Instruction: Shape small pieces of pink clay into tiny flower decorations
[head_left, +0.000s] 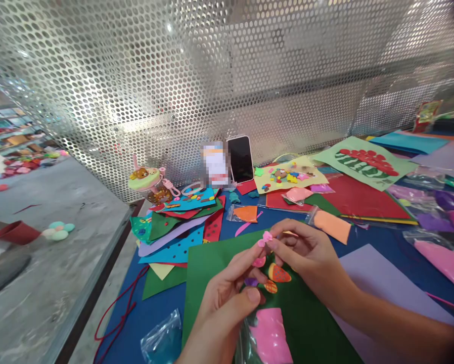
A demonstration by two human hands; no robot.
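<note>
A small piece of pink modelling clay [267,236] is pinched between the thumb and index finger of my right hand [306,247]. My left hand [230,293] has its index finger stretched out to the clay, with a bit of pink at the fingertip; its thumb stands apart. Below the hands lies a dark green sheet [208,268]. On it are an orange-red cone-shaped clay piece [279,273], an orange oval clay piece [271,286], a purple clay piece [251,281] and a pink one [259,262], partly hidden by my left fingers. A bag of pink clay [270,336] lies nearest me.
Decorated coloured sheets [181,237] are piled at left, beside a cup with a bear lid [147,179]. A phone [240,159] leans on the perforated metal panel [196,91]. Bagged peach clay [332,226], a lilac sheet [378,278] and a watermelon picture [367,162] lie to the right.
</note>
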